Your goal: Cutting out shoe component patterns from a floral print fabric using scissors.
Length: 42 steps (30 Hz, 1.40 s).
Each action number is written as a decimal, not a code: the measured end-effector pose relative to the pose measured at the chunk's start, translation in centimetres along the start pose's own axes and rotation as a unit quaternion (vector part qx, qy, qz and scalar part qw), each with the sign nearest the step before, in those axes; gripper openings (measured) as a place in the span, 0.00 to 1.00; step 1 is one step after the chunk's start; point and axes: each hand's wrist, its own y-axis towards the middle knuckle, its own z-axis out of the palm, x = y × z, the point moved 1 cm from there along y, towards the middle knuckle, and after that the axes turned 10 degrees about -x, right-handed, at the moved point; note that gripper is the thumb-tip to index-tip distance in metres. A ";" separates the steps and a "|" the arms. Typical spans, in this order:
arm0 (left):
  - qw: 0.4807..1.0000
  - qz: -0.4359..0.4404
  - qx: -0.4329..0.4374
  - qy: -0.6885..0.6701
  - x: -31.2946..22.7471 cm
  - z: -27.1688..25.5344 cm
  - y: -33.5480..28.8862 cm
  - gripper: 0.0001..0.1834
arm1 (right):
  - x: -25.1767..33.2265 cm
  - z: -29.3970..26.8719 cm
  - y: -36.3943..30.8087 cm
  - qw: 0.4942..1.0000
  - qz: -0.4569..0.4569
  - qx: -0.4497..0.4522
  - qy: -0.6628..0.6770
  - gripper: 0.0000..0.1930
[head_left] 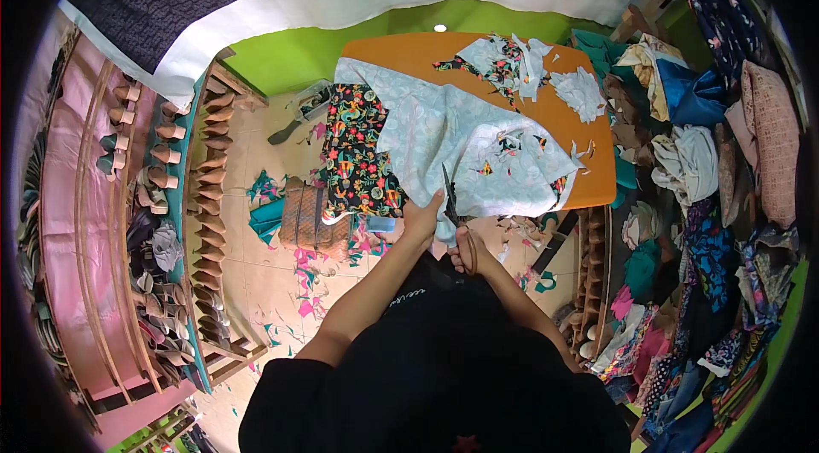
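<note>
A large piece of floral fabric (426, 129) lies over the orange table (384, 45), mostly with its pale underside up. Its left part shows a black print with bright flowers. At the near edge of the table, my left hand (421, 218) is closed on the fabric's edge. My right hand (466, 250) grips a pair of scissors (451, 197) by the handles, with the dark blades pointing away from me, against the fabric beside my left fingers. Small cut scraps (512, 146) lie on top of the fabric.
Cut fabric offcuts (512, 60) sit at the table's far right. Wooden shoe lasts (213, 188) fill racks on the left. Piled cloth (682, 163) crowds the right side. A woven brown box-like object (307, 214) and coloured scraps (307, 282) are on the tiled floor.
</note>
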 end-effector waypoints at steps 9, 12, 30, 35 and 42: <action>0.999 -0.022 0.014 -0.034 -1.5 0.0 -1.1 0.21 | 0.2 -0.2 0.1 0.997 -0.054 0.002 -0.060 0.35; 0.999 -0.050 0.006 -0.016 -2.7 0.5 -2.3 0.20 | -0.3 -0.6 1.2 0.996 -0.082 0.016 -0.043 0.37; 0.996 -0.086 0.040 0.000 -1.4 -2.3 -1.0 0.18 | 2.7 -2.1 0.2 0.977 -0.057 0.058 -0.198 0.35; 0.994 -0.093 0.056 -0.025 -0.8 -3.2 -0.4 0.21 | 1.8 -2.1 0.2 0.971 -0.098 0.036 -0.214 0.34; 0.994 -0.091 0.067 0.003 -1.3 -3.0 -0.7 0.18 | 1.3 -2.0 1.1 0.979 -0.103 0.030 -0.171 0.33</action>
